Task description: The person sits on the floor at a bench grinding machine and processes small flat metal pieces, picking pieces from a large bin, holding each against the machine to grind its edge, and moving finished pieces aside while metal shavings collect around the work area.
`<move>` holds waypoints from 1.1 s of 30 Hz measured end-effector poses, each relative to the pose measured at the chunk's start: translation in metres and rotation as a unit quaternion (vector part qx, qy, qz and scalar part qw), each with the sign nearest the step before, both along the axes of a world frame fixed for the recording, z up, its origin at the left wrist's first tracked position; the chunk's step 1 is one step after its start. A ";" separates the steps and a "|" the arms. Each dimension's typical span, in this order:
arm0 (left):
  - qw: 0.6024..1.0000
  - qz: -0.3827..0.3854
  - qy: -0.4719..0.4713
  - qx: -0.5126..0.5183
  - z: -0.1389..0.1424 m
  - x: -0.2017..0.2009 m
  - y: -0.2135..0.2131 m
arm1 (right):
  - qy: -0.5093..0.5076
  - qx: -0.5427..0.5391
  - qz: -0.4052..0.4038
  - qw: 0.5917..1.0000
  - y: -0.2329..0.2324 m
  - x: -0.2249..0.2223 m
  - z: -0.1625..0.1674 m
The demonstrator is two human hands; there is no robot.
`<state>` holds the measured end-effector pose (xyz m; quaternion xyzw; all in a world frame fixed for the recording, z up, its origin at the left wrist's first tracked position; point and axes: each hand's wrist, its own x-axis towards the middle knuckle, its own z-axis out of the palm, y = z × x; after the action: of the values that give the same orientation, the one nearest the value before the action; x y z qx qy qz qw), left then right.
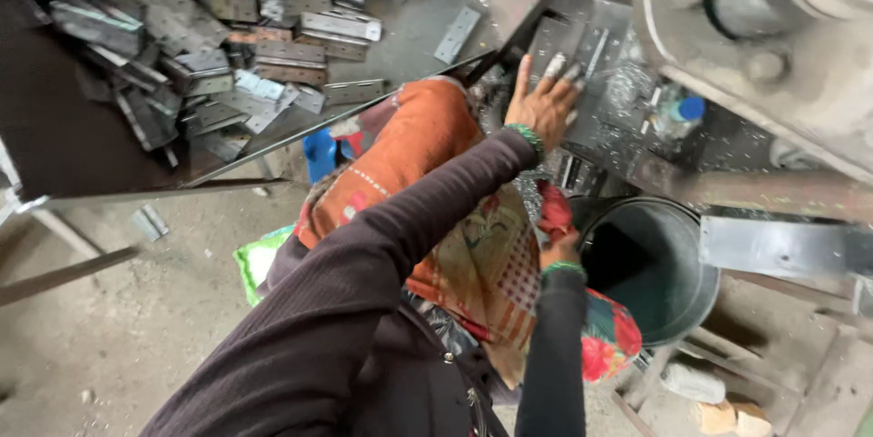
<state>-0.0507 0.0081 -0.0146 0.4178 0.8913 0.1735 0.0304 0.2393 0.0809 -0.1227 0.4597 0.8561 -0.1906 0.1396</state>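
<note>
My left hand reaches forward in a dark sleeve with a green bangle. Its fingers are spread flat on a grey metal plate at the machine's bed. Metal shavings lie around the plate. My right hand, also with a green bangle, is lower down by the rim of a grey metal bucket. It is mostly hidden by orange and red patterned cloth, and whether it grips the cloth is unclear.
A dark tray table at the upper left holds several loose metal hinge plates. A large grey machine body fills the upper right. A blue object and a green-edged bag sit on the concrete floor.
</note>
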 end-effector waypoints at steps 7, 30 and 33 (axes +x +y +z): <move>0.999 -0.007 -0.029 -0.024 0.002 -0.011 0.018 | -0.105 0.049 0.042 0.992 0.003 0.001 0.006; 1.000 0.019 0.019 0.012 0.002 -0.016 0.020 | 0.056 0.117 -0.020 0.991 -0.021 0.021 0.003; 1.000 -0.016 -0.010 0.018 0.001 -0.016 0.008 | 0.028 0.095 -0.030 0.995 -0.022 0.017 0.005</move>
<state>-0.0663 0.0165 -0.0136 0.4311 0.8808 0.1929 0.0344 0.2566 0.0588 -0.1175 0.4912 0.8595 -0.1251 0.0657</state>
